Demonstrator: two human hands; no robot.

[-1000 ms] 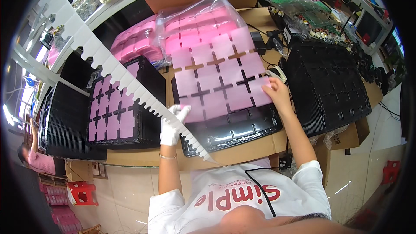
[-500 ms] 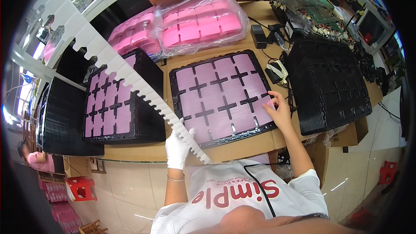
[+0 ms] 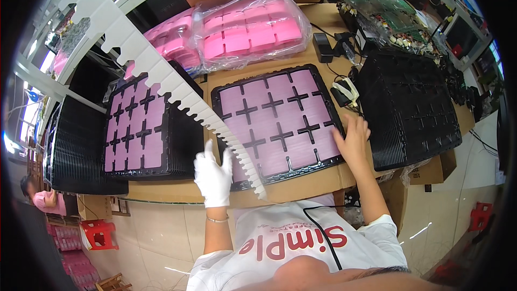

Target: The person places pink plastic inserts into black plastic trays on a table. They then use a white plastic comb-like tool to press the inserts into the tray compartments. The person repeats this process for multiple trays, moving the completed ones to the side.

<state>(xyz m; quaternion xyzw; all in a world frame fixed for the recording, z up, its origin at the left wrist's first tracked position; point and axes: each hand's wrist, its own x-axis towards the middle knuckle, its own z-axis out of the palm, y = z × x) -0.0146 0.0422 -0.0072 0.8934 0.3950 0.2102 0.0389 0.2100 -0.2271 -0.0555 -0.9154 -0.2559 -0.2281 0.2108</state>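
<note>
In front of me a black plastic tray (image 3: 277, 136) lies on cardboard, its compartments lined with pink-purple sheets (image 3: 296, 145) between black cross-shaped dividers. My right hand (image 3: 354, 139), bare, is at the tray's right edge with thumb and fingers apart; the thumb reaches the rim. My left hand (image 3: 213, 178), in a white glove, is beside the tray's near left corner, fingers spread and nothing in them. A long white notched strip (image 3: 161, 83) slants across the view from the upper left to near my waist, passing in front of the tray's left side.
To the left stand a tall stack of black trays with a pink-lined top (image 3: 137, 124) and another black stack (image 3: 86, 148). Clear-bagged pink sheets (image 3: 250, 27) lie behind. A black tray stack (image 3: 412, 113), cables, a power adapter (image 3: 323, 47) and circuit boards (image 3: 388, 13) are at the right.
My left hand has moved off the white strip's lower end, leftward, and its fingers have spread. My right fingers have come off the pink sheet's corner and opened out past the tray's right edge.
</note>
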